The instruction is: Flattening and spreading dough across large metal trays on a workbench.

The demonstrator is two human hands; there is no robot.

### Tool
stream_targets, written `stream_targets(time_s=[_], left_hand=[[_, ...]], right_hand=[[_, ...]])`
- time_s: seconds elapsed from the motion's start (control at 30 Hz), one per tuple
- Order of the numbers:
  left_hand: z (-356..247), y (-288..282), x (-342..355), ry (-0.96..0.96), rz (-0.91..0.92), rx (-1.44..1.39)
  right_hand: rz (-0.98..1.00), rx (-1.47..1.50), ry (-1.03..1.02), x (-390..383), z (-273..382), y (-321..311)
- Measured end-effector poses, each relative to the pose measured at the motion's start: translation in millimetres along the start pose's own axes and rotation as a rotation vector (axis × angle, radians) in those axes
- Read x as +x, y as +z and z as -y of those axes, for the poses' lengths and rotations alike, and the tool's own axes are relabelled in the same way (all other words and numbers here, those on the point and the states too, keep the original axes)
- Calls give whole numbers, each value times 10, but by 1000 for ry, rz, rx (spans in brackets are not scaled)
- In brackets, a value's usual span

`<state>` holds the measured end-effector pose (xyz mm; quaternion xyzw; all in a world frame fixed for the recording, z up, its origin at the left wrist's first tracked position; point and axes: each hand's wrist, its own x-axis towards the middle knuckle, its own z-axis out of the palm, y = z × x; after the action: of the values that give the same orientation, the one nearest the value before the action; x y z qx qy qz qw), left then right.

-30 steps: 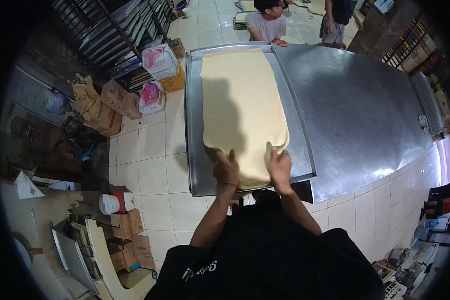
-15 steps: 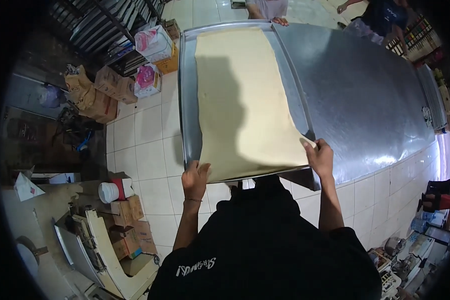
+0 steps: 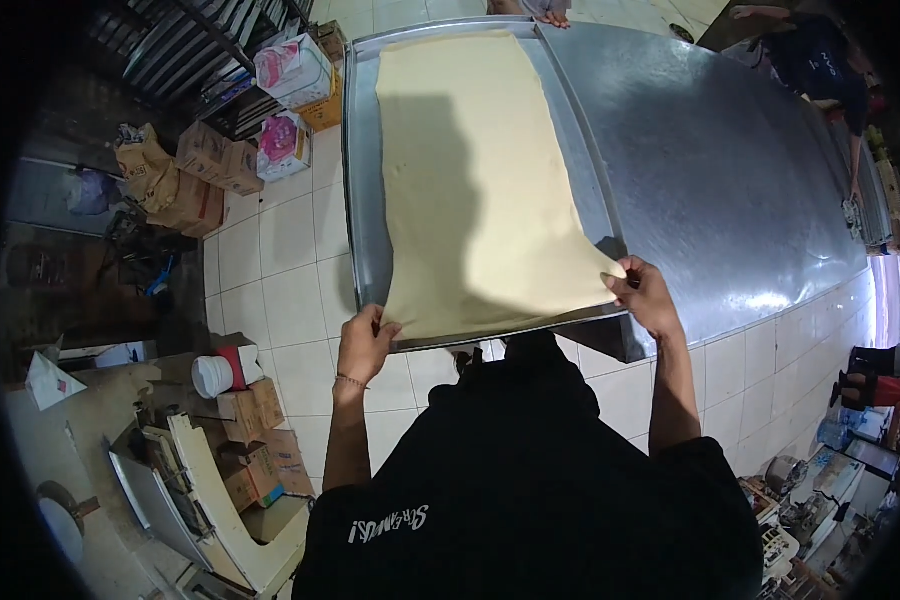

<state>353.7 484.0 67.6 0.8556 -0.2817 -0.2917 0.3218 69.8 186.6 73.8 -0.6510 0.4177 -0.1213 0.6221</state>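
Note:
A pale, rectangular sheet of dough lies in a large metal tray, with a shadow over its left half. My left hand pinches the dough at its near left corner, by the tray's rim. At the near right corner my right hand grips the dough between thumb and fingers, pulled out toward the rim. The dough's near edge stretches between my hands along the front of the tray. The tray rests at the left end of a steel table.
A co-worker's hand is at the tray's far edge; a person in dark clothing leans by the table's far right. Boxes and racks line the left. A cream machine and white bucket stand lower left.
My hands have moved apart to the near corners, stretching the dough's near end wide and flatter. The person in dark clothing has moved rightward and bent down. The view has shifted.

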Motion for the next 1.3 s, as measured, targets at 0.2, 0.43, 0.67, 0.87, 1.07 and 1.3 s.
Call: stream_targets(time_s=[0.2, 0.43, 0.67, 0.87, 1.07, 1.3], left_hand=[[-84, 115, 51, -75, 68, 337], [-69, 113, 291, -2, 43, 467], [-387, 95, 443, 127, 171, 472], [-882, 404, 459, 145, 352, 693], [-778, 209, 534, 178, 271, 329], [-316, -56, 1101, 105, -262, 51]], right_hand=[[94, -537, -42, 18, 21, 78], [-198, -960, -331, 173, 12, 325], [315, -1111, -238, 392, 393, 568], [418, -1351, -424, 481, 374, 1178], [465, -1102, -479, 400, 370, 1382], [108, -297, -347, 1134, 425, 879]])
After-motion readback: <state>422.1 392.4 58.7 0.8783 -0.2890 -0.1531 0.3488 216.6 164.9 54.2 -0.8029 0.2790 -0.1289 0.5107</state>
